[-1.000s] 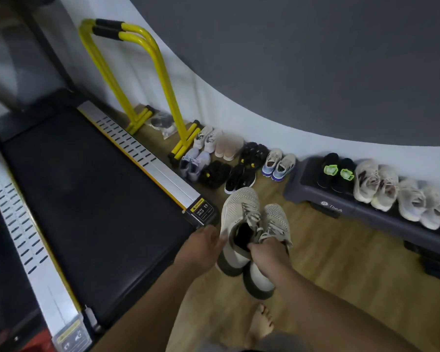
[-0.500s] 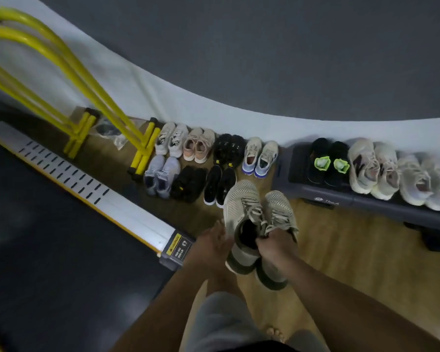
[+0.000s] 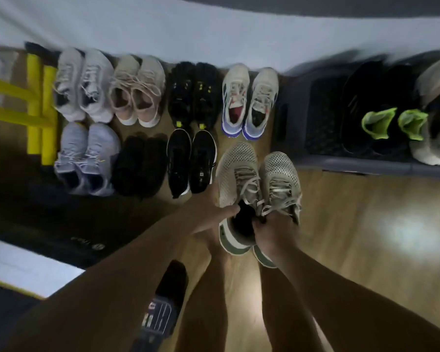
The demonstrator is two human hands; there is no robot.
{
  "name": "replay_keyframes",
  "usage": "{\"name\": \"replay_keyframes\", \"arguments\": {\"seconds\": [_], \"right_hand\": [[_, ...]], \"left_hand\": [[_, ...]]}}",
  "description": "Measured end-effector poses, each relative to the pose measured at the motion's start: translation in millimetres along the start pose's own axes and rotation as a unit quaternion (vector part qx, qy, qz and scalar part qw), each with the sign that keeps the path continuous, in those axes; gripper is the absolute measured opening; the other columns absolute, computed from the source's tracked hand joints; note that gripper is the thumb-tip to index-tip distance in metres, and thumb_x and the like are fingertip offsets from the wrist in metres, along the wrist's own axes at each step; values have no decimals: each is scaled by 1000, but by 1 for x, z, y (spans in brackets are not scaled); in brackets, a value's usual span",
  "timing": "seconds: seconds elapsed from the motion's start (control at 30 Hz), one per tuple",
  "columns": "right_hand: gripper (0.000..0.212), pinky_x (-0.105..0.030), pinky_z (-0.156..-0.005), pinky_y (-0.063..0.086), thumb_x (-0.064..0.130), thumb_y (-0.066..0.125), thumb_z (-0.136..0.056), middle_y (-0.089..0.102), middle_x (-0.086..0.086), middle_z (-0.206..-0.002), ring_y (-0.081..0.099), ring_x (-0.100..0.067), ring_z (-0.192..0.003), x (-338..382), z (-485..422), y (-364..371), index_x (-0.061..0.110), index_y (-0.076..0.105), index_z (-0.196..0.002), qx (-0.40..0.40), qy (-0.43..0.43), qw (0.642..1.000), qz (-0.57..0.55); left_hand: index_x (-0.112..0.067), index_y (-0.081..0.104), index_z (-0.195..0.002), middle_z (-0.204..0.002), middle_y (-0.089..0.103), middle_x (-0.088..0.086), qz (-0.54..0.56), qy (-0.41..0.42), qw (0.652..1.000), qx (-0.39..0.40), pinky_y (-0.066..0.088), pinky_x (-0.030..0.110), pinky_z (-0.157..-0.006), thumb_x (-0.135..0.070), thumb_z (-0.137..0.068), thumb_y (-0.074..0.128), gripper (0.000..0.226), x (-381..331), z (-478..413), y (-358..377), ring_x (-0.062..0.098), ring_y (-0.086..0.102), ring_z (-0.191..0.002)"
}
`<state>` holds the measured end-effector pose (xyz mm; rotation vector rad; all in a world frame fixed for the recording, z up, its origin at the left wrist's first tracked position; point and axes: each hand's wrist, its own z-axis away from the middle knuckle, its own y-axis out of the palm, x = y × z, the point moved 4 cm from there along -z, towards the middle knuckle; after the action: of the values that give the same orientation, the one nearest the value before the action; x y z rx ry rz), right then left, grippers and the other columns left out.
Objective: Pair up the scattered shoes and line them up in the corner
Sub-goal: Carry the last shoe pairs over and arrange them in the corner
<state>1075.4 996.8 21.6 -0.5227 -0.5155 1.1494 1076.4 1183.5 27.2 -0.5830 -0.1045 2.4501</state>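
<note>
the beige mesh sneakers (image 3: 241,174) sit side by side at frame centre, toes pointing up-frame, just right of a black pair (image 3: 191,161), below a white-and-blue pair (image 3: 249,100), and left of the grey step (image 3: 341,166). my left hand (image 3: 206,217) curls its fingers on one collar, and my right hand (image 3: 269,235) grips the other shoe's heel.

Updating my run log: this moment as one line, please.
left hand: holds beige pair | right hand: holds beige pair | position: right of black white-soled pair
</note>
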Motion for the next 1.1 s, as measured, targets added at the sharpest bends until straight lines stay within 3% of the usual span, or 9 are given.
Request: {"name": "replay_keyframes", "arguments": {"seconds": [0.1,0.23,0.37,0.5,0.7,0.77,0.93,1.03,1.1], "right_hand": [[33,-30,-70,41,43,54,-93,69,-9,-98,65,-28,-95,6,-85,47,13,67,-93,20,-1,1000,11],[28,-34,-76,45,43,56,-89,69,-10,-100,64,-33,-98,7,-181,94,16,65,-90,23,5,1000,3],[39,-38,-88,49,51,58,-85,69,-9,-105,63,-32,-103,-16,-223,142,15,67,-98,46,0,999,-18],[40,-30,-74,43,46,52,-95,68,-10,-87,64,-30,-91,-22,-221,171,11,67,-83,65,-40,997,-15],[47,-28,-88,31,50,38,-100,61,-7,-101,56,-33,-110,-24,-224,146,12,65,-105,72,-13,997,-19],[58,-41,-101,38,61,30,-96,62,-14,-113,54,-40,-115,-19,-232,145,15,62,-110,98,0,995,-5],[19,-31,-90,43,24,44,-98,57,-10,-97,57,-26,-103,1,-229,131,11,59,-98,237,-45,970,-3],[44,-48,-98,46,45,42,-76,54,-5,-114,54,-33,-112,-18,-236,144,22,51,-113,253,-87,959,92],[59,-45,-104,43,41,48,-79,48,-11,-132,49,-35,-125,-12,-229,142,17,43,-133,262,-107,950,135]], "left_hand": [[-33,16,-152,-146,45,0,72,-50,996,32,54,44,-93,-57,-83,65,88,30,-89,17,26,60,-113],[-40,2,-154,-154,34,-4,137,-68,988,16,53,43,-93,-48,-82,71,100,58,-187,45,29,52,-125],[-34,5,-155,-154,36,-1,107,-68,992,11,46,36,-101,-41,-81,73,101,81,-251,61,23,45,-132],[-22,6,-155,-141,50,6,34,-55,996,-57,40,24,-83,-25,-83,72,98,92,-274,67,24,53,-121],[-12,17,-146,-122,56,21,-48,-70,990,-113,55,45,-83,-21,-83,62,77,88,-274,62,39,62,-102],[-12,17,-145,-122,56,22,-47,-68,989,-122,53,49,-88,-21,-84,60,75,86,-273,64,40,61,-104],[-15,7,-152,-127,57,20,-28,-61,992,-103,49,37,-87,-12,-88,58,82,88,-272,66,37,59,-111],[-16,33,-141,-125,56,10,-44,-5,994,-96,48,36,-92,-16,-85,60,62,86,-264,55,30,57,-115],[-20,48,-119,-115,54,-1,-87,73,983,-144,51,40,-85,-26,-85,60,36,77,-252,38,24,59,-103]]}}
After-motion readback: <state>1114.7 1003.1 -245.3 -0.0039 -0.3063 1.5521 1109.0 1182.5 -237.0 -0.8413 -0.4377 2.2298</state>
